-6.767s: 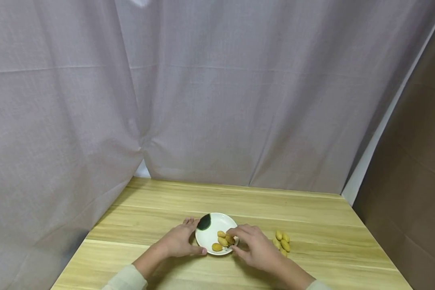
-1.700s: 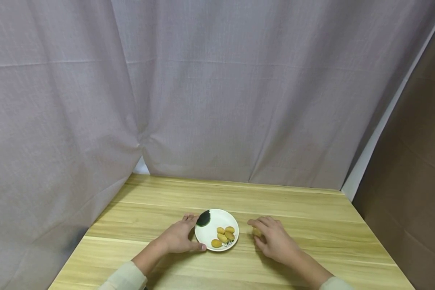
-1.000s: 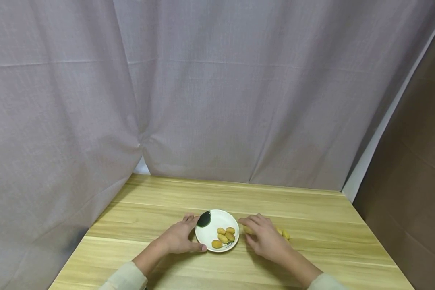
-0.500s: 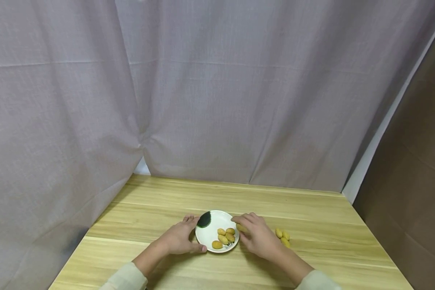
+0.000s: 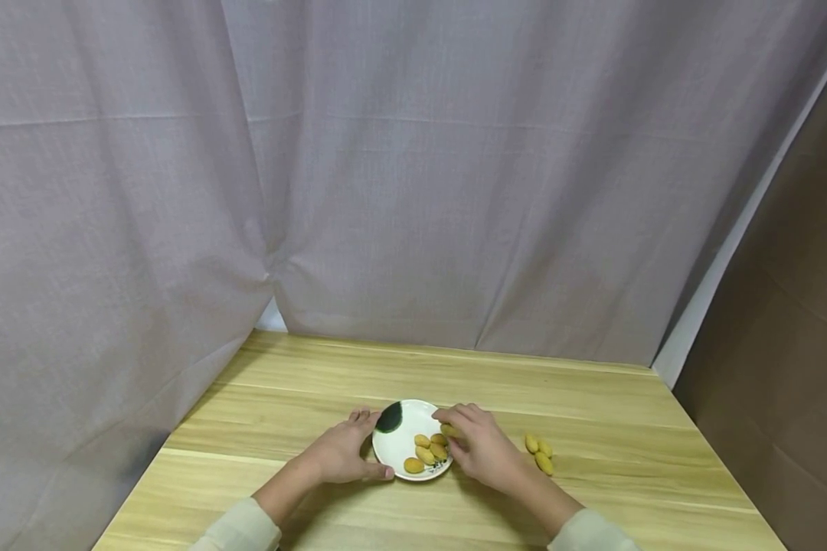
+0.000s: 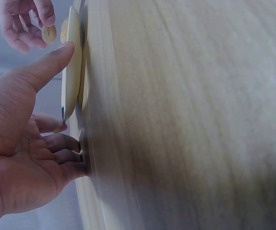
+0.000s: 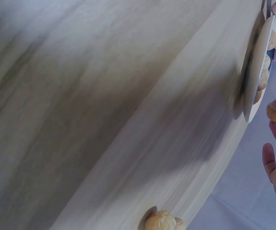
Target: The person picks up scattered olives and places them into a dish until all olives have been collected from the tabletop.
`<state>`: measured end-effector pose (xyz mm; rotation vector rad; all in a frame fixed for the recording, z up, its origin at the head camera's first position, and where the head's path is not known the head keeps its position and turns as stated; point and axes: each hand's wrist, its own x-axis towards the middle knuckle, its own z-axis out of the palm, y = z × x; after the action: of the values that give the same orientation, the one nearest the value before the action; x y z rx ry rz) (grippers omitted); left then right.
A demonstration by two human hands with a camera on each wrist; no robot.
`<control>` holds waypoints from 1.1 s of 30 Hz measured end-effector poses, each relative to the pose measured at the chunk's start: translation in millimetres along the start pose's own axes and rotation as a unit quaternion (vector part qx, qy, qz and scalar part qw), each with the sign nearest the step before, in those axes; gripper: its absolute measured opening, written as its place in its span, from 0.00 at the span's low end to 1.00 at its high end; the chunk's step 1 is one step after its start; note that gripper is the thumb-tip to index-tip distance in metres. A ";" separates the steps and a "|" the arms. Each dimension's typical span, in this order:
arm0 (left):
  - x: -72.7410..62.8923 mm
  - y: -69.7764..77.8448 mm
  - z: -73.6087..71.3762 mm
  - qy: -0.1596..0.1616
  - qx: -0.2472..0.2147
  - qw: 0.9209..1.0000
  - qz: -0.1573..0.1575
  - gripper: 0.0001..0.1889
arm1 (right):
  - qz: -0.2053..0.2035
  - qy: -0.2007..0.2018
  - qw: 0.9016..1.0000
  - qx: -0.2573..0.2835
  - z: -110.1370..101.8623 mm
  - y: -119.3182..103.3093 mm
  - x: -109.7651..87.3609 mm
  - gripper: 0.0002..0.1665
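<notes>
Over the right side of a small white plate with a dark green patch, my right hand pinches a small oval yellow fruit. The right wrist view shows that fruit between thumb and fingertip, just off the rim. Several similar yellow-brown fruits lie on the plate's near right part. My left hand rests at the plate's left edge, its thumb straight along the rim and the other fingers spread behind, fingertips down by the table.
Three more yellow fruits lie together on the wooden table, to the right of my right hand. Grey curtains hang behind and left of the table, and a brown cloth hangs at the right.
My right hand has brought a fruit leftward from the group on the table to over the plate. The plate holds more fruits than in the oldest frame. My left hand stays put.
</notes>
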<state>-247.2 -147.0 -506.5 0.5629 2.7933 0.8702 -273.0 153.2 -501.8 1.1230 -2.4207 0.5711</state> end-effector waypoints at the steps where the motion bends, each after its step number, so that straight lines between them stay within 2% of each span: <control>1: -0.1 0.1 -0.1 0.000 0.001 1.000 0.001 0.60 | 0.002 -0.002 1.000 0.000 1.2 0.1 0.6 0.30; 12: -0.3 1.4 -1.3 0.000 0.000 1.000 0.000 0.60 | 0.016 -0.001 1.000 0.005 10.3 -1.4 9.1 0.29; 22: -0.7 1.2 -2.0 0.003 -0.002 1.000 0.000 0.60 | 0.079 -0.028 0.994 0.076 18.1 -2.0 15.8 0.28; 33: -2.6 4.3 -3.8 -0.001 -0.007 1.000 -0.004 0.60 | 0.084 -0.031 0.990 0.109 28.2 -6.3 22.0 0.26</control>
<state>-244.5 -146.7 -500.8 0.5499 2.7829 0.8856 -286.4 121.3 -512.6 1.0386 -2.5717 0.8868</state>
